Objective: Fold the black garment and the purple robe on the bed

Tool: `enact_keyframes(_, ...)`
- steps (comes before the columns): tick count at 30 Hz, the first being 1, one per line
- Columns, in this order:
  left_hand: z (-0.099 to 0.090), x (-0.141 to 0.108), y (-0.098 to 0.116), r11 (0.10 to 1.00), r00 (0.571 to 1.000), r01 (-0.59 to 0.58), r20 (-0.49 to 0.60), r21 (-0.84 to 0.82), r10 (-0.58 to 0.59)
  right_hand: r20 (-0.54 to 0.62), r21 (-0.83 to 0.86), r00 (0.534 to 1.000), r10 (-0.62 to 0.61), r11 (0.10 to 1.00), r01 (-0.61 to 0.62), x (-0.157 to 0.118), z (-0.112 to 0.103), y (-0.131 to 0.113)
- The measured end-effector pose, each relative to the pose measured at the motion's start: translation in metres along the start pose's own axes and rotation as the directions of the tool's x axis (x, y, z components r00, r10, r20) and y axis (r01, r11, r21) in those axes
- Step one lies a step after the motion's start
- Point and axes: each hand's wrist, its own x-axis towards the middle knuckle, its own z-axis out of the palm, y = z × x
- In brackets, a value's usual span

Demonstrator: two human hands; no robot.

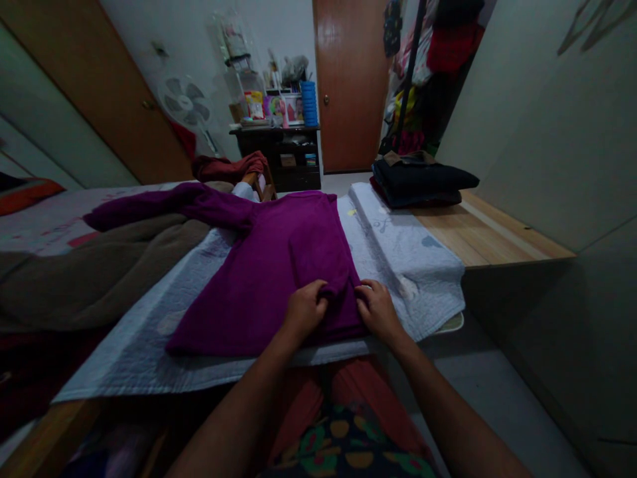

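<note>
A purple long-sleeved garment (249,285) lies spread on a pale blue quilted cloth (388,239). One sleeve stretches out to the left; the right side is folded inward, with the other sleeve lying over the body. My left hand (307,309) pinches the end of that folded sleeve near the garment's lower edge. At the folded right edge, my right hand (378,309) has its fingers closed on the purple fabric.
Dark folded clothes (423,180) are stacked at the right on a wooden board (497,232). A brown fleecy cloth (99,279) lies at the left. Further back stand a fan (186,103), a dark cabinet (279,159) and a brown door (351,86).
</note>
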Motion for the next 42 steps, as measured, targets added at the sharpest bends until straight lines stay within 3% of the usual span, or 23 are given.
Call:
enact_keyframes(2,-0.01,0.008,-0.014,0.95,0.979,0.1,-0.143,-0.294,-0.148,0.014,-0.054,1.0,-0.017,0.998,0.018,0.003,-0.004,-0.012)
enact_keyframes(5,-0.027,0.018,-0.036,0.717,0.888,0.091,-0.269,-0.691,-0.372,0.117,-0.132,0.992,-0.041,0.99,0.057,0.013,-0.006,-0.037)
enact_keyframes(8,-0.039,0.025,-0.05,0.548,0.812,0.019,-0.307,-0.836,-0.496,0.286,-0.189,0.957,-0.043,0.977,0.101,0.026,0.0,-0.065)
enact_keyframes(11,-0.045,0.027,-0.052,0.512,0.81,-0.008,-0.306,-0.859,-0.501,0.416,-0.212,0.908,-0.054,0.965,0.155,0.035,0.011,-0.084)
enact_keyframes(14,-0.049,0.028,-0.046,0.521,0.822,-0.025,-0.314,-0.853,-0.474,0.482,-0.255,0.875,-0.046,0.948,0.19,0.038,0.019,-0.093)
enact_keyframes(18,-0.055,0.029,-0.04,0.567,0.829,-0.027,-0.335,-0.823,-0.447,0.503,-0.293,0.864,-0.003,0.94,0.174,0.04,0.025,-0.094)
enact_keyframes(23,-0.06,0.032,-0.038,0.599,0.843,-0.043,-0.351,-0.8,-0.408,0.483,-0.246,0.876,0.02,0.962,0.114,0.051,0.019,-0.095)
enact_keyframes(28,-0.066,0.035,-0.026,0.616,0.857,-0.065,-0.36,-0.785,-0.369,0.394,-0.052,0.919,-0.028,0.997,0.053,0.062,0.011,-0.098)
enact_keyframes(35,-0.07,0.032,-0.008,0.716,0.907,-0.048,-0.331,-0.696,-0.261,0.484,0.001,0.869,-0.103,0.993,0.117,0.035,0.033,-0.087)
enact_keyframes(37,-0.068,0.028,-0.007,0.762,0.925,-0.016,-0.299,-0.648,-0.234,0.479,0.076,0.856,-0.195,0.98,0.182,0.028,0.029,-0.082)
enact_keyframes(39,-0.064,0.024,-0.004,0.808,0.946,0.009,-0.257,-0.589,-0.198,0.501,0.217,0.812,-0.298,0.952,0.216,0.027,0.016,-0.073)
enact_keyframes(41,-0.058,0.018,0.0,0.856,0.97,0.022,-0.196,-0.516,-0.143,0.535,0.352,0.774,-0.34,0.922,0.162,0.031,-0.002,-0.058)
enact_keyframes(42,-0.054,0.016,0.002,0.884,0.981,0.02,-0.161,-0.468,-0.108,0.53,0.368,0.796,-0.292,0.925,0.093,0.036,-0.01,-0.049)
